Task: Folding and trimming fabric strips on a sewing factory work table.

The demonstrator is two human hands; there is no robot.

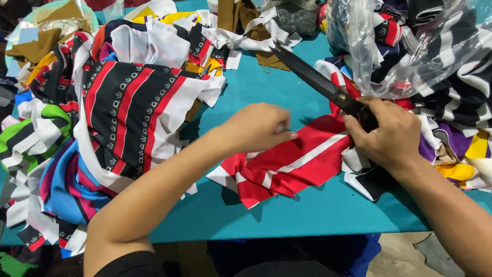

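Note:
A red fabric piece with white stripes point(292, 161) lies on the teal table point(256, 92) in front of me. My left hand point(259, 127) presses on its upper left edge and pinches the cloth with the fingertips. My right hand point(385, 134) grips the handles of large black scissors point(312, 79). The closed blades point up and to the left over the table. The scissors' handles are hidden inside my fist.
A big heap of cut fabric scraps, black, red and white striped point(128, 107), fills the left side. At the right, more scraps sit under a clear plastic bag point(405, 46). Brown cloth pieces point(241, 18) lie at the back. The table's front edge runs below my arms.

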